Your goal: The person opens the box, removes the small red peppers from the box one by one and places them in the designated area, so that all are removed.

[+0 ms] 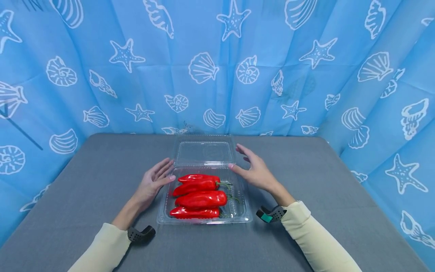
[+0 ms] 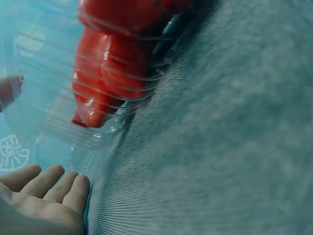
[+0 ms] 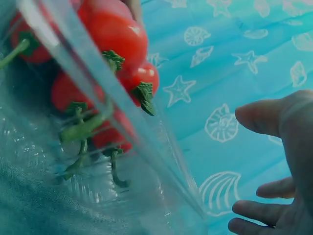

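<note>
Right wrist cam gets the green stems (image 3: 84, 128) close up; left wrist cam gets the ribbed side of the box (image 2: 68, 132); head shows the full lid (image 1: 205, 152), folded back. Four peppers (image 1: 200, 198) lie inside, box on gray table (image 1: 112, 170). Left hand (image 1: 156, 183): fingers straight, thumb apart, at box's left edge. Right hand (image 1: 256, 170): spread, loose, near hinge side (contact unclear). Neither grips anything. Clear plastic; peppers glossy, tapered.
</note>
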Motion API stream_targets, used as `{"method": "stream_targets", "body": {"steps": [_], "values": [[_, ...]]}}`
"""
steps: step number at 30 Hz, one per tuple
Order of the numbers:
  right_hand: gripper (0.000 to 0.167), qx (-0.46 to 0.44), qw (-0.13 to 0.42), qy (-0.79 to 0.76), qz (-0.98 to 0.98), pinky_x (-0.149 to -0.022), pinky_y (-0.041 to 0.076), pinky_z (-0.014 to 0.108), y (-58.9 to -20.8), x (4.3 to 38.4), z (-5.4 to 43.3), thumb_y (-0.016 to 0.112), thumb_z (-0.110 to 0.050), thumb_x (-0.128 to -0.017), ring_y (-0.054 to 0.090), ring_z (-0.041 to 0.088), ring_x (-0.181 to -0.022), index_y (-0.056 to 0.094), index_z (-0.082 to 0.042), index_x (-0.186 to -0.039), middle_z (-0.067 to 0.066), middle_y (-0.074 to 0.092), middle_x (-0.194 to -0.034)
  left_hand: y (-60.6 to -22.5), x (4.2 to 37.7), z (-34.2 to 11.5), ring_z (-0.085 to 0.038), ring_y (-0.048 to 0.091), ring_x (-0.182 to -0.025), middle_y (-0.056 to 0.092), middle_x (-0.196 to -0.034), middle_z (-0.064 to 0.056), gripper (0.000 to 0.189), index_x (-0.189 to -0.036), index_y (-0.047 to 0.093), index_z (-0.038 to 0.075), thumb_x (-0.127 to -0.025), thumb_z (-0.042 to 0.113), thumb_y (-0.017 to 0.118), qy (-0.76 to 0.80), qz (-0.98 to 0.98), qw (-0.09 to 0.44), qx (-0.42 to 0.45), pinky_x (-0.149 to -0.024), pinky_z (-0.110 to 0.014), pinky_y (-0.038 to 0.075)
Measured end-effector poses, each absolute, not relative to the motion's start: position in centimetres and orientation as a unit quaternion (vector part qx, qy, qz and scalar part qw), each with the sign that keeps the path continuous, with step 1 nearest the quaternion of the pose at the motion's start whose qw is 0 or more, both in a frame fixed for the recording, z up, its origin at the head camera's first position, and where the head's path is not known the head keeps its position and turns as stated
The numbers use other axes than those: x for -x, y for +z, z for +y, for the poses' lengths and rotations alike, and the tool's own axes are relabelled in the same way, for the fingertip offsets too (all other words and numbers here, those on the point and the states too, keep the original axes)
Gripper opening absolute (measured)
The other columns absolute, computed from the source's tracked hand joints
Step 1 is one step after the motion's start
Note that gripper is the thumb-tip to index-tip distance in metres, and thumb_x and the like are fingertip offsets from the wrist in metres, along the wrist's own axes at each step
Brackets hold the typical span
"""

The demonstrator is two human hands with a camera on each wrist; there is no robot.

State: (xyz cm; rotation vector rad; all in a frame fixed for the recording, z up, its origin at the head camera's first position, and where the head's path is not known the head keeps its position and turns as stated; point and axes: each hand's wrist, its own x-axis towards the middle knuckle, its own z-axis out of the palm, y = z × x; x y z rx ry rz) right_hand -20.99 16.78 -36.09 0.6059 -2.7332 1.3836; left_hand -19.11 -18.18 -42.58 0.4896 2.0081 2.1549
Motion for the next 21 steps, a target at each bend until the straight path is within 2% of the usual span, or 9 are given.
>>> {"method": "stream_targets", "body": {"steps": [3,9,12,19,21], "values": [[0.079,-0.219,0.023,0.446,-0.868,-0.115,0.035,0.057,-36.0,20.5,16.6,0.073,-0.029,-0.093,0.040,0.039,-0.142,0.034,-0.002,-0.156,0.020,0.043,-0.155,-42.8,18.9,-18.2,-0.043,0.019,-0.151,0.019,-0.164,-0.026,0.076,-0.159,0.011,-0.007,-0.099,0.006,0.056,0.723,0.663,0.068,-0.181,-0.105,-0.017,0.041],[0.072,-0.262,0.022,0.458,-0.849,-0.116,0.037,0.050,-35.4,19.7,16.2,0.073,-0.024,-0.093,0.046,0.032,-0.139,0.040,-0.005,-0.154,0.013,0.051,-0.150,-43.1,18.6,-18.1,-0.045,0.020,-0.149,0.021,-0.163,-0.028,0.074,-0.158,0.015,-0.008,-0.099,0.005,0.057,0.722,0.662,0.057,-0.193,-0.106,-0.019,0.041],[0.067,-0.292,0.001,0.469,-0.833,-0.115,0.037,0.051,-35.0,19.2,16.0,0.073,-0.020,-0.094,0.047,0.032,-0.139,0.043,-0.005,-0.152,0.011,0.053,-0.148,-43.2,18.6,-18.1,-0.043,0.023,-0.149,0.023,-0.162,-0.028,0.071,-0.158,0.017,-0.008,-0.099,0.004,0.056,0.720,0.664,0.050,-0.195,-0.106,-0.019,0.041],[0.061,-0.358,-0.082,0.518,-0.772,-0.108,0.041,0.063,-35.2,18.1,15.3,0.073,-0.013,-0.091,0.054,0.036,-0.131,0.051,-0.003,-0.147,0.014,0.058,-0.143,-43.4,18.5,-18.2,-0.043,0.024,-0.148,0.022,-0.162,-0.029,0.069,-0.158,0.019,-0.008,-0.099,0.003,0.055,0.715,0.666,0.042,-0.206,-0.107,-0.020,0.041],[0.059,-0.369,-0.105,0.529,-0.757,-0.107,0.042,0.062,-35.4,17.9,15.0,0.073,-0.011,-0.091,0.057,0.034,-0.129,0.053,-0.002,-0.145,0.014,0.060,-0.140,-43.4,18.5,-18.2,-0.042,0.024,-0.149,0.022,-0.162,-0.029,0.069,-0.158,0.019,-0.007,-0.100,0.004,0.055,0.712,0.671,0.040,-0.206,-0.107,-0.020,0.040]]}}
